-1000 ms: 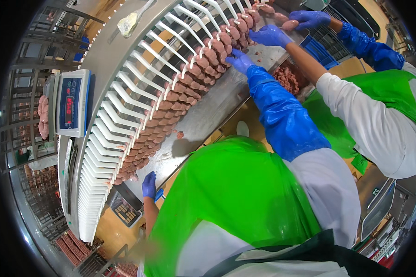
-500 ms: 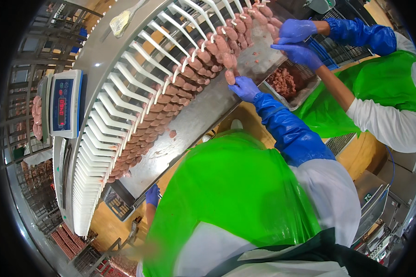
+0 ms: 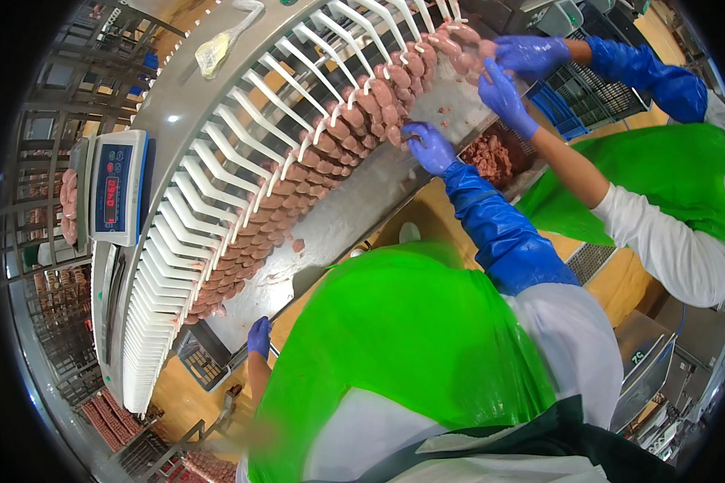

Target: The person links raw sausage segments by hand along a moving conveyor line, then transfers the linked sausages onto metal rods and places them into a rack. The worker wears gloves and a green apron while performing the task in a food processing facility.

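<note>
Both gloved hands belong to the person whose green apron (image 3: pixel 403 338) fills the lower middle of the frame. Down at lower left, the left hand (image 3: pixel 259 336) sits just beside the near edge of the metal table (image 3: pixel 278 278), its fingers partly hidden; I cannot tell whether it grips anything. Up past the middle, the right hand (image 3: pixel 431 147) has its fingertips at the low end of a string of sausage links (image 3: pixel 389 113), though from where I stand I cannot tell if they pinch it or only touch.

That string lies up and to the left of the right hand, its long axis running steeply down toward those fingers. The right hand is clearly the nearer; the left is well apart from it. Above, the links hang from white prongs (image 3: pixel 169 274) that curve from lower left to top centre.

Ground meat (image 3: pixel 490 159) lies right of the right hand. At upper right, a co-worker's hands (image 3: pixel 532 55) handle more links. Far left stand a scale (image 3: pixel 121 189) and, behind it, metal racks (image 3: pixel 52 92).
</note>
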